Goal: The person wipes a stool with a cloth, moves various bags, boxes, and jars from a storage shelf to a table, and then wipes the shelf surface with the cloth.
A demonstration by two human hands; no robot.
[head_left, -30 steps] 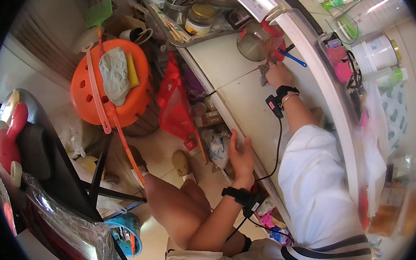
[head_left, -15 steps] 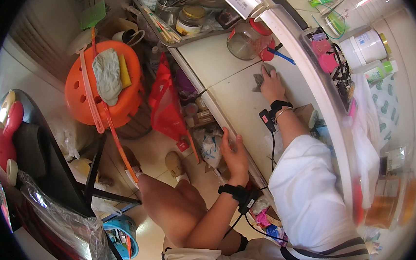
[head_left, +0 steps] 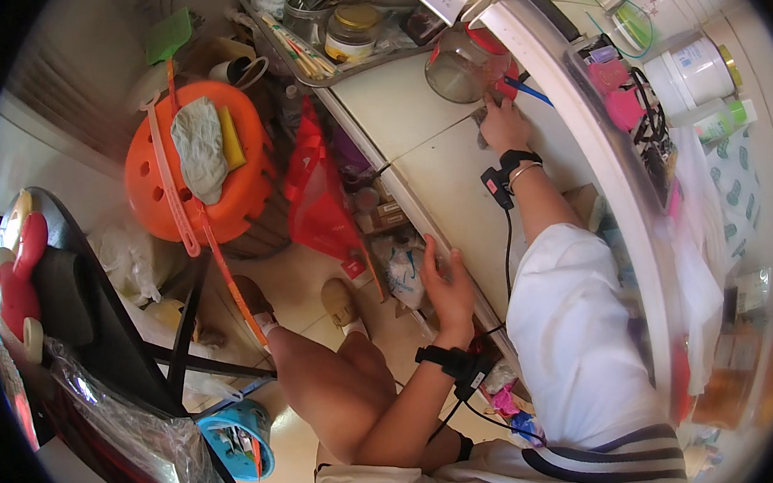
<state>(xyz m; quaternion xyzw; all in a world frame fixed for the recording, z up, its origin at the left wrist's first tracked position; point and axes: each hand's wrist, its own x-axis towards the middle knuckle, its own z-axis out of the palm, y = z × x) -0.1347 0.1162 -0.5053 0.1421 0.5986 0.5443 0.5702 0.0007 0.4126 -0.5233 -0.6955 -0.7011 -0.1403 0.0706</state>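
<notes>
My right hand presses a small grey cloth onto the white tiled counter. Its fingers are bent over the cloth and hide part of it. Just beyond the fingertips lies a clear jar with a red lid, and a blue-handled tool is beside it. My left hand is by the counter's front edge, thumb and fingers apart, with nothing in it. Both wrists wear black bands with cables.
A metal tray with jars and utensils stands at the counter's far end. A white rail curves along the right, with bottles and tubs behind it. On the left are an orange stool bearing a grey cloth, a red bag and a blue basket.
My right hand has slid a little farther along the counter with the cloth, closer to the clear jar. The left hand stays open by the edge, and the view has shifted slightly.
</notes>
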